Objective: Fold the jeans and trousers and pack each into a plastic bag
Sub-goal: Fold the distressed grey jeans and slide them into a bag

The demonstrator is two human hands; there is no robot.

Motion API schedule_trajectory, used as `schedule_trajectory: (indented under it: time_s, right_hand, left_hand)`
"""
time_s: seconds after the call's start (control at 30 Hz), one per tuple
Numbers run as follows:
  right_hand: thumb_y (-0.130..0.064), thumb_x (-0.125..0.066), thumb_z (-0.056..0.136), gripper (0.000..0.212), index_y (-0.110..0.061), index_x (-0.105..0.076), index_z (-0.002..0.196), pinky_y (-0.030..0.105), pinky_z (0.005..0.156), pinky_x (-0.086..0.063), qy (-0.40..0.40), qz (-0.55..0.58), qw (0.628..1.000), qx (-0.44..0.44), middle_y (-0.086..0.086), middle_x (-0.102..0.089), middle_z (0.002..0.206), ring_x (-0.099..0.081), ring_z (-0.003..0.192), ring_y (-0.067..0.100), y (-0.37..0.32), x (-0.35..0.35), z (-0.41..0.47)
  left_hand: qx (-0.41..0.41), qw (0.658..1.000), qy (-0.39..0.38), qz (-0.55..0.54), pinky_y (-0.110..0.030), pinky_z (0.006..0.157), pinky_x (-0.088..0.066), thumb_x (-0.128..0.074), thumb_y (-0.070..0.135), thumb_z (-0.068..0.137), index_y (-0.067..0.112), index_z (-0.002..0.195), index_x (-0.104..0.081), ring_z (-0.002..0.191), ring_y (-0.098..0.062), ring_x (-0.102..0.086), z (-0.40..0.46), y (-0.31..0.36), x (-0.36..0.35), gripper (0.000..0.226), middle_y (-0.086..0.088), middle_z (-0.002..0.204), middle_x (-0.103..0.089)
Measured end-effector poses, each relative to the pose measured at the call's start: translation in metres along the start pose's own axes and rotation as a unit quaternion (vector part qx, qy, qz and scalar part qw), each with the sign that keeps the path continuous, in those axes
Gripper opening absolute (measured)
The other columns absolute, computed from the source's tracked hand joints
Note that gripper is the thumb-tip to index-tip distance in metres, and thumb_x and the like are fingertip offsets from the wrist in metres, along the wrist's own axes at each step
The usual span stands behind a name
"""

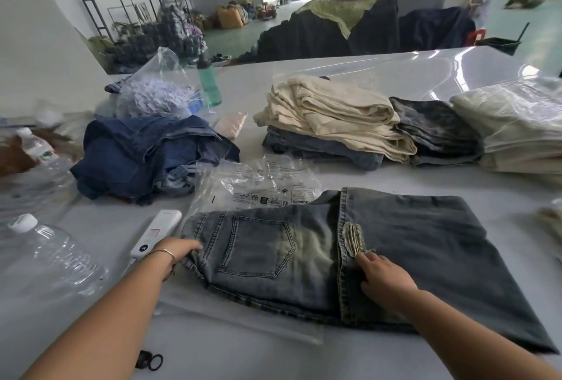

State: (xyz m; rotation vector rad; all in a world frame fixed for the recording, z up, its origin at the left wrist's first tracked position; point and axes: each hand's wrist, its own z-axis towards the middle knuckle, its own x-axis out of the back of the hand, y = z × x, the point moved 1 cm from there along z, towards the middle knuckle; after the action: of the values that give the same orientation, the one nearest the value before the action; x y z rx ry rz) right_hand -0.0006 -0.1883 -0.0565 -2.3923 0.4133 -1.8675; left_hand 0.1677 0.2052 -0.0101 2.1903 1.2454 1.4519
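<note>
A pair of faded grey-blue jeans [410, 246] lies partly folded across the white table [213, 349], back pocket up, legs laid over to the right. My left hand [179, 253] grips the waistband at the jeans' left end. My right hand [384, 278] rests on the folded seam near a frayed patch, fingers bent down onto the cloth. A crumpled clear plastic bag [258, 188] with printed warnings lies just behind the jeans. Another flat clear bag [243, 322] lies under the jeans' near edge.
A heap of dark blue denim [143, 154] sits at left. Folded cream trousers [331, 115] on jeans, grey jeans [438, 133] and bagged pale trousers [523, 127] line the back right. Water bottles [51, 255], a white handheld device [156, 232] and a green bottle [209, 83] stand left.
</note>
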Motion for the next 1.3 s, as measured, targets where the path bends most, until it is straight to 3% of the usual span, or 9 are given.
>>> schedule_trajectory:
  time_s: [0.17,0.33,0.47,0.63,0.77,0.87,1.0,1.1,1.3]
  right_hand:
    - [-0.023,-0.049,0.083,0.042,-0.023,-0.044,0.124,0.033,0.093,-0.042,0.01,0.014,1.0,0.003,0.001,-0.049,0.128,-0.046,0.121,0.023,0.003,-0.003,0.001]
    - [-0.022,-0.058,0.084,0.023,-0.017,-0.058,0.106,0.03,0.077,-0.045,0.028,0.184,0.981,-0.062,0.004,-0.062,0.106,-0.058,0.097,0.022,0.005,0.009,0.006]
    - [-0.029,-0.064,0.09,0.023,-0.007,-0.057,0.094,0.034,0.062,-0.039,0.027,0.579,0.812,-0.073,0.012,-0.057,0.08,-0.052,0.066,0.019,-0.003,0.046,0.006]
    - [-0.062,-0.063,0.075,0.06,-0.017,-0.061,0.115,0.038,0.075,-0.056,-0.091,0.766,0.637,-0.007,0.015,-0.069,0.104,-0.067,0.092,0.028,0.024,0.112,-0.001]
    - [-0.018,-0.08,0.072,0.045,-0.006,-0.061,0.112,0.033,0.072,-0.056,0.013,0.671,0.737,-0.077,0.015,-0.073,0.099,-0.071,0.085,0.029,0.088,0.118,-0.009]
    - [0.006,-0.07,0.076,0.028,-0.007,-0.062,0.1,0.026,0.064,-0.048,0.051,0.555,0.815,-0.158,0.014,-0.069,0.098,-0.062,0.079,0.022,0.134,0.102,-0.018]
    - [0.012,-0.063,0.079,0.027,-0.006,-0.066,0.099,0.036,0.079,-0.055,0.045,0.604,0.783,-0.143,0.015,-0.068,0.09,-0.063,0.088,0.031,0.174,0.104,-0.02]
    - [0.014,-0.059,0.08,0.028,-0.006,-0.067,0.097,0.051,0.087,-0.053,0.019,0.679,0.718,-0.154,0.02,-0.07,0.091,-0.065,0.088,0.037,0.21,0.119,-0.017]
    - [0.012,-0.053,0.08,0.029,-0.016,-0.057,0.078,0.049,0.087,-0.052,0.031,0.526,0.82,-0.226,0.017,-0.064,0.086,-0.062,0.087,0.034,0.237,0.087,-0.012]
  left_hand:
    - [0.049,0.97,-0.108,-0.214,-0.035,0.063,-0.052,-0.064,0.01,0.076,0.009,0.074,-0.055,0.057,-0.025,-0.053,-0.031,0.028,-0.009,0.009,-0.012,0.062,-0.053]
    - [-0.121,0.969,-0.05,-0.212,-0.027,0.056,-0.049,-0.071,0.012,0.072,0.011,0.071,-0.064,0.053,-0.023,-0.057,-0.093,0.078,-0.036,0.007,-0.007,0.059,-0.062]
    - [-0.27,0.956,-0.029,-0.115,-0.028,0.065,-0.049,-0.067,0.035,0.082,0.015,0.077,-0.065,0.074,-0.02,-0.064,-0.161,0.126,-0.079,0.02,-0.002,0.076,-0.068]
    - [-0.456,0.885,-0.077,0.065,-0.032,0.092,-0.046,-0.059,0.042,0.089,0.017,0.107,-0.063,0.103,-0.019,-0.058,-0.248,0.162,-0.182,0.031,-0.002,0.111,-0.063]
    - [-0.53,0.8,-0.204,0.192,-0.023,0.094,-0.037,-0.056,0.046,0.09,0.021,0.115,-0.053,0.113,-0.014,-0.049,-0.277,0.144,-0.257,0.036,0.002,0.119,-0.054]
    - [-0.528,0.807,-0.094,0.248,-0.025,0.113,-0.024,-0.042,0.051,0.095,0.026,0.127,-0.052,0.138,-0.011,-0.03,-0.257,0.121,-0.276,0.042,0.005,0.144,-0.044]
    - [-0.457,0.845,0.088,0.263,-0.035,0.119,-0.01,-0.005,0.069,0.088,0.025,0.136,-0.048,0.144,-0.023,-0.019,-0.228,0.111,-0.268,0.078,-0.001,0.152,-0.034]
    - [-0.36,0.875,0.065,0.317,-0.038,0.119,-0.006,-0.003,0.075,0.081,0.035,0.146,-0.029,0.147,-0.026,-0.006,-0.203,0.105,-0.267,0.081,0.002,0.159,-0.017]
    - [-0.327,0.836,0.007,0.441,-0.039,0.119,-0.006,0.017,0.088,0.059,0.042,0.15,0.0,0.147,-0.024,0.013,-0.202,0.064,-0.303,0.104,0.008,0.159,0.014]
